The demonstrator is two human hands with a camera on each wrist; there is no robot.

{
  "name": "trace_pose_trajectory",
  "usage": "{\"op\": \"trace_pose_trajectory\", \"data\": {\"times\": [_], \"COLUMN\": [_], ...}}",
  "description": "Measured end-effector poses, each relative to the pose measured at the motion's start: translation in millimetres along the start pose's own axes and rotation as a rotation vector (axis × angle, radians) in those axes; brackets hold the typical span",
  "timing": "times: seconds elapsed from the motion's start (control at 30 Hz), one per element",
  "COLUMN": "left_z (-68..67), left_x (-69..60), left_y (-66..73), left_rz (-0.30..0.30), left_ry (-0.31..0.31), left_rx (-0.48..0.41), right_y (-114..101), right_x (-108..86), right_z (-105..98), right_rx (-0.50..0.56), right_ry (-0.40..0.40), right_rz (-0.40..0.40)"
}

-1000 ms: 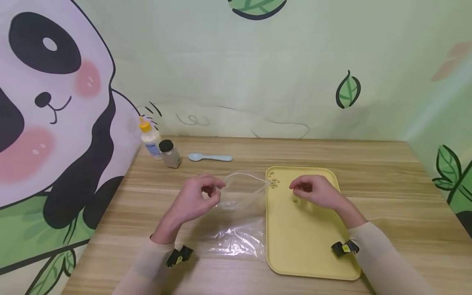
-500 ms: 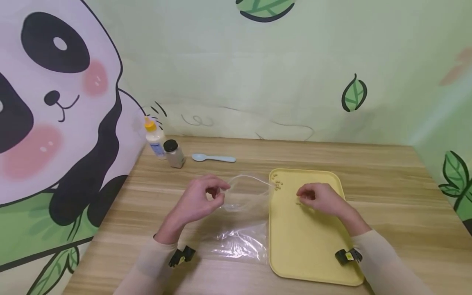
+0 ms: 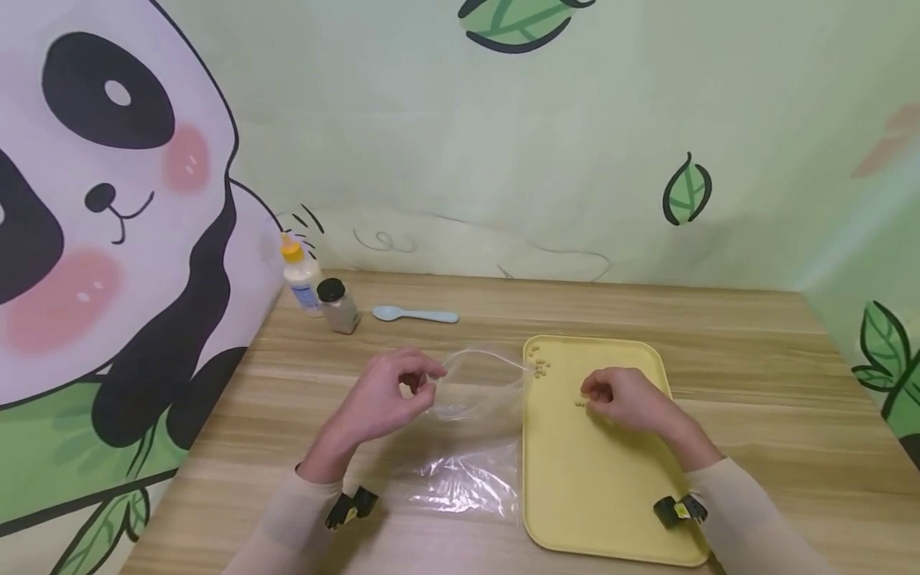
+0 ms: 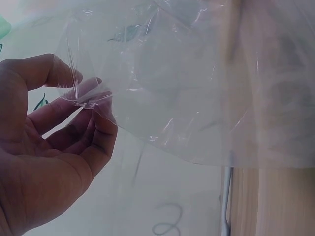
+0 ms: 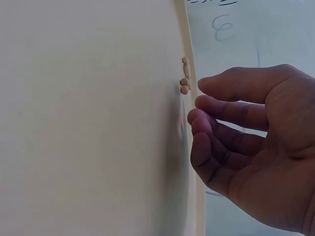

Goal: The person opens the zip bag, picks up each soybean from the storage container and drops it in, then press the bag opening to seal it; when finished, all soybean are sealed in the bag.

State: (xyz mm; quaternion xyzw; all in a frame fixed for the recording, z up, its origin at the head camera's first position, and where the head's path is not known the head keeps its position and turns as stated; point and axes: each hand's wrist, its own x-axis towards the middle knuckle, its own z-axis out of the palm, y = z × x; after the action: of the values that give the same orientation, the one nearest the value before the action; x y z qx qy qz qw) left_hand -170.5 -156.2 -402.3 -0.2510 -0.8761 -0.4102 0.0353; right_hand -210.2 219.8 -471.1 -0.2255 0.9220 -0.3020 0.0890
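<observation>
My left hand (image 3: 391, 393) holds the rim of a clear plastic bag (image 3: 470, 479), which lies on the table with its mouth raised. In the left wrist view the bag's film is drawn over the curled fingertips. Over the yellow tray (image 3: 575, 479) hovers my right hand (image 3: 624, 395), its fingers loosely bent, with nothing visible between them. A few small tan beans (image 3: 579, 404) lie right by its fingertips. The right wrist view has the thumb and forefinger a little apart, beside the beans (image 5: 184, 82) and the tray's rim. Several more beans (image 3: 539, 367) sit in the tray's far left corner.
A glue bottle (image 3: 302, 279) with a yellow cap and a black-lidded jar (image 3: 338, 307) stand at the back left. To their right a pale blue spoon (image 3: 415, 315) lies on the wooden table. A painted wall (image 3: 460, 184) rises behind the table.
My right hand has moved lower and slightly right over the tray, its fingertips now nearer the small group of beans. The left hand keeps its grip on the bag, and the head view has shifted slightly.
</observation>
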Motion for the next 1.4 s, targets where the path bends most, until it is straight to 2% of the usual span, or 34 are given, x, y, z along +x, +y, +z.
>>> {"op": "trace_pose_trajectory", "data": {"times": [0.5,0.8,1.1,1.4], "left_z": [1.1,1.2,2.8,4.3], "left_x": [-1.7,-0.4,-0.4,-0.1], "left_y": [1.1,0.9,1.1,0.6], "left_rz": [-0.015,0.004,0.004,0.001], "left_ry": [-0.010,-0.010,-0.011,-0.021], "left_rx": [0.003,0.008,0.009,-0.003], "right_y": [-2.6,-0.2,1.0,-3.6], "right_x": [-3.4,-3.7,-0.3,2.9], "right_z": [0.3,2.3,5.0,6.6], "right_rx": [-0.039,-0.079,-0.101,-0.135], "right_ry": [0.001,-0.001,0.024,0.034], "right_rz": [0.006,0.009,-0.043,-0.040]}}
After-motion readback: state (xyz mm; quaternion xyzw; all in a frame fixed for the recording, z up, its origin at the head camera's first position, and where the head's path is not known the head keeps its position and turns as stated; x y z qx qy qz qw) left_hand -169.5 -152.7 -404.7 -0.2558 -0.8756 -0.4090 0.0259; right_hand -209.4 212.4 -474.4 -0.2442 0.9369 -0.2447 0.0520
